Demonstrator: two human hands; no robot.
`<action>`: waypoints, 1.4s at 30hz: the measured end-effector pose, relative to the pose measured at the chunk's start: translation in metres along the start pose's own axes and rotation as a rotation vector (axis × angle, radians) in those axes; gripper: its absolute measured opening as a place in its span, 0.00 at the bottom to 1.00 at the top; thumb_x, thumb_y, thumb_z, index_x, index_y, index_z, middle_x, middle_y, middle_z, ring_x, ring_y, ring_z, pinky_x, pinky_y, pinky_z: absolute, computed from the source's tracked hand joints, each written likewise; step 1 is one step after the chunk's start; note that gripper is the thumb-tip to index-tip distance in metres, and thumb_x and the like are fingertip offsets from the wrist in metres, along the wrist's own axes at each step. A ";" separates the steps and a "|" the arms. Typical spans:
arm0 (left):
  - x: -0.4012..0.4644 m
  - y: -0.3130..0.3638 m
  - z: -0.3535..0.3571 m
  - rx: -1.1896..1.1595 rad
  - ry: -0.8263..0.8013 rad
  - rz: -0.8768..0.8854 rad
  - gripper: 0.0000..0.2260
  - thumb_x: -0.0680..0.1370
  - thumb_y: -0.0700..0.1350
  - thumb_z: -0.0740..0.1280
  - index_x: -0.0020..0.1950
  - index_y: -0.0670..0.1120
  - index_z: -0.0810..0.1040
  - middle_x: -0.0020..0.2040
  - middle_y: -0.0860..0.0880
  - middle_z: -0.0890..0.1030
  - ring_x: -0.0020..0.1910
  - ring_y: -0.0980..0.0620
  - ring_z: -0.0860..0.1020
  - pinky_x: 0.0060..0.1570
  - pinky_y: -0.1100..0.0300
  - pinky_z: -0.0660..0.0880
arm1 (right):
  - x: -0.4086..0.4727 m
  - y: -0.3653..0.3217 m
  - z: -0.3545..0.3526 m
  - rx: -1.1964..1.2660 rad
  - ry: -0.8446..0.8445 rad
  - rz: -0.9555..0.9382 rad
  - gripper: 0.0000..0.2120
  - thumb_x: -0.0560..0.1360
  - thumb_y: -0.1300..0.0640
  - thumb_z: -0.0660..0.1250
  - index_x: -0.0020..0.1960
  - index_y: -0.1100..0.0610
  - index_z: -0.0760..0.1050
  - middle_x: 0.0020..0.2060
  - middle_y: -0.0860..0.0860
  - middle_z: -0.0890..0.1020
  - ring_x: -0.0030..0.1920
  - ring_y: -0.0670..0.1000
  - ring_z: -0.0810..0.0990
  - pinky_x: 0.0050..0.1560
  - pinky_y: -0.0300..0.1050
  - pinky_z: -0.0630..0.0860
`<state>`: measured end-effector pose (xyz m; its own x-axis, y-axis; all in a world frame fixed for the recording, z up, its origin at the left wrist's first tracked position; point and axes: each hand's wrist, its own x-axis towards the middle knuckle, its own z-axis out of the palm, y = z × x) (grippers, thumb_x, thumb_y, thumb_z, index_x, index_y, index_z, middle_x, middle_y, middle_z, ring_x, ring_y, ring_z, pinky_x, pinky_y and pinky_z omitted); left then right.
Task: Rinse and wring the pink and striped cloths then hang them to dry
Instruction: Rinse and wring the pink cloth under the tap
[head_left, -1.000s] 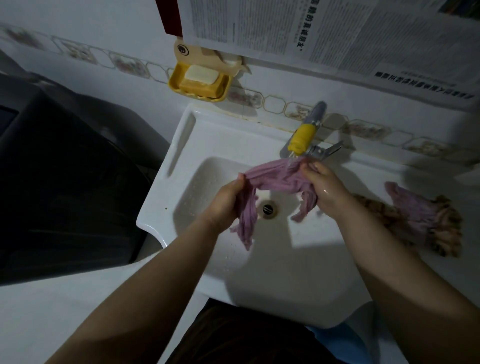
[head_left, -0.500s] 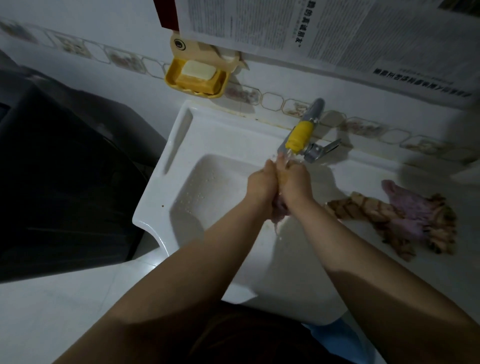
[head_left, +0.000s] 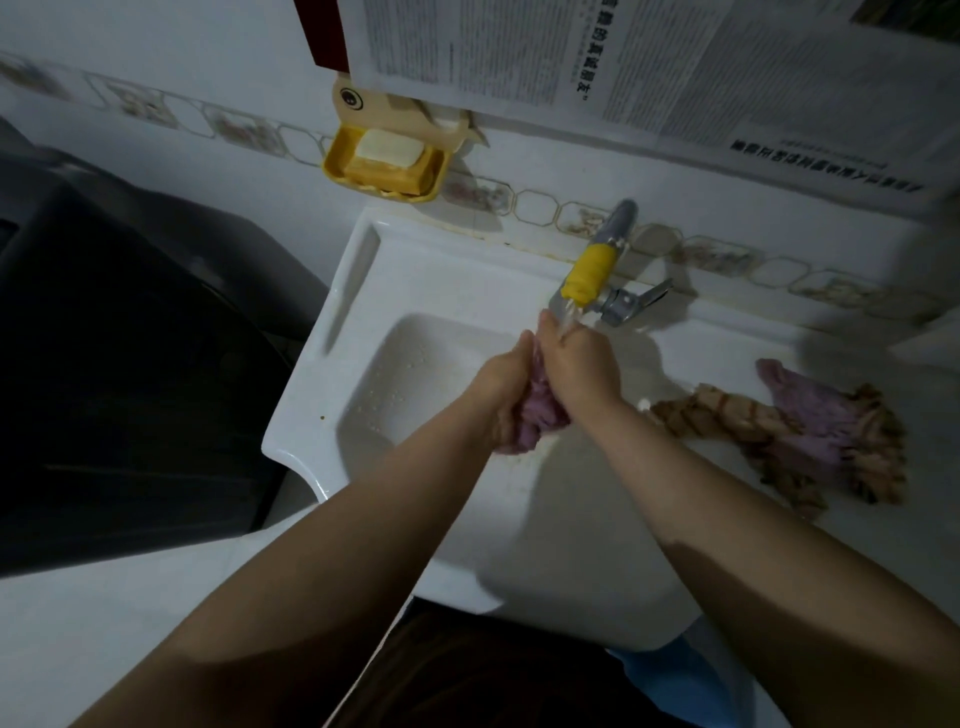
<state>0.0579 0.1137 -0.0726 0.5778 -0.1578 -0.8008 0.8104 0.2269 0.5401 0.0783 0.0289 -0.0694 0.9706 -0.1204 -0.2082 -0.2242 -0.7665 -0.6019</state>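
Both hands clench one bunched, wet pink cloth (head_left: 535, 415) between them: the left hand (head_left: 501, 387) grips it from the left with fingers curled round the wad, and the right hand (head_left: 582, 366) grips it from the right, the two pressed close together with only a strip of pink fabric showing between and below them. The cloth is held over the basin of the white ceramic sink (head_left: 363, 291), just under the metal tap with a yellow sleeve (head_left: 589, 270), from which water runs onto the hands. To the right, on the flat rim of the sink, lies a twisted brown striped cloth (head_left: 727, 415) tangled with a second pink cloth (head_left: 810, 410), well apart from the hands. On the far wall, left of the tap, a yellow soap dish (head_left: 387, 166) holds a pale bar of soap (head_left: 389, 150), and printed newspaper sheets (head_left: 623, 67) hang above it. A dark bulky appliance (head_left: 119, 364) stands to the left of the sink.
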 end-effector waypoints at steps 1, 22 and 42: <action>0.003 -0.001 -0.002 -0.013 -0.052 0.010 0.28 0.80 0.62 0.54 0.49 0.38 0.79 0.42 0.36 0.83 0.38 0.41 0.82 0.38 0.51 0.81 | 0.007 0.006 -0.005 0.018 -0.022 0.013 0.24 0.81 0.46 0.55 0.45 0.63 0.79 0.43 0.65 0.82 0.47 0.63 0.80 0.48 0.50 0.74; 0.005 0.003 -0.033 0.021 0.239 0.301 0.17 0.83 0.48 0.54 0.41 0.40 0.73 0.27 0.43 0.70 0.23 0.48 0.69 0.21 0.65 0.65 | -0.013 0.002 -0.014 0.258 -0.154 0.023 0.20 0.78 0.46 0.61 0.32 0.56 0.68 0.29 0.56 0.74 0.31 0.52 0.72 0.34 0.45 0.66; -0.003 0.013 0.011 -0.195 0.214 0.015 0.12 0.78 0.49 0.59 0.37 0.45 0.72 0.35 0.42 0.75 0.31 0.48 0.75 0.26 0.64 0.73 | -0.011 -0.013 0.015 0.314 0.015 0.133 0.17 0.77 0.49 0.58 0.38 0.59 0.76 0.40 0.62 0.81 0.43 0.60 0.79 0.45 0.51 0.75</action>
<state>0.0682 0.1070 -0.0606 0.5396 0.0490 -0.8405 0.7558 0.4116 0.5092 0.0691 0.0500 -0.0707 0.9318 -0.2174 -0.2907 -0.3624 -0.5118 -0.7789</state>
